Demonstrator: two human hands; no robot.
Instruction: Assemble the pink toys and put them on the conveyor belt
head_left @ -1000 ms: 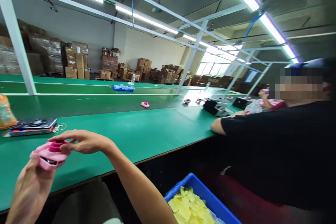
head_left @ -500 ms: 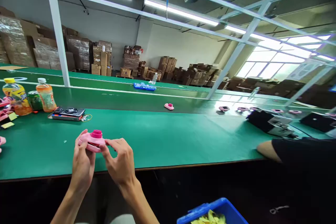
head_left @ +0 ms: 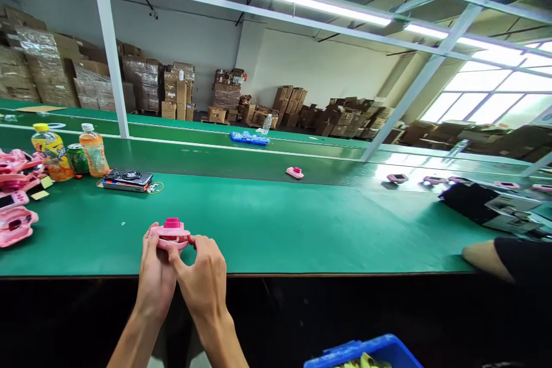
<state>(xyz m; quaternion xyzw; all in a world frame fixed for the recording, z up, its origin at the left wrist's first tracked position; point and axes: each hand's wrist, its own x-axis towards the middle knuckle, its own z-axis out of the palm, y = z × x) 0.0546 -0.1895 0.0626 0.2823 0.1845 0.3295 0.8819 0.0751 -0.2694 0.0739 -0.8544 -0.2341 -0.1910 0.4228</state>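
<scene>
Between my two hands is a pink toy camera point(head_left: 173, 232) with a darker pink lens ring on top. A gap shows between its two shell halves on the near side. My left hand point(head_left: 154, 276) grips its left side, with the thumb along the edge. From the right, my right hand point(head_left: 202, 270) pinches the shell near the gap with thumb and forefinger. Both hands hold it just above the front edge of the green tabletop point(head_left: 259, 230). Whatever is inside the shell is too small to make out.
Pink camera shells point(head_left: 17, 224) pile up at the left, by two drink bottles point(head_left: 94, 149) and a can point(head_left: 77, 158). A boxed item point(head_left: 127, 179) lies nearby. Another pink camera point(head_left: 295, 172) sits on the belt. At right is a co-worker's arm point(head_left: 487, 259); below, a blue bin point(head_left: 366, 351).
The view has swung left, so the scene sits further right and more shells show. My right fingers have shifted along the pink camera, and its front gap shows more clearly.
</scene>
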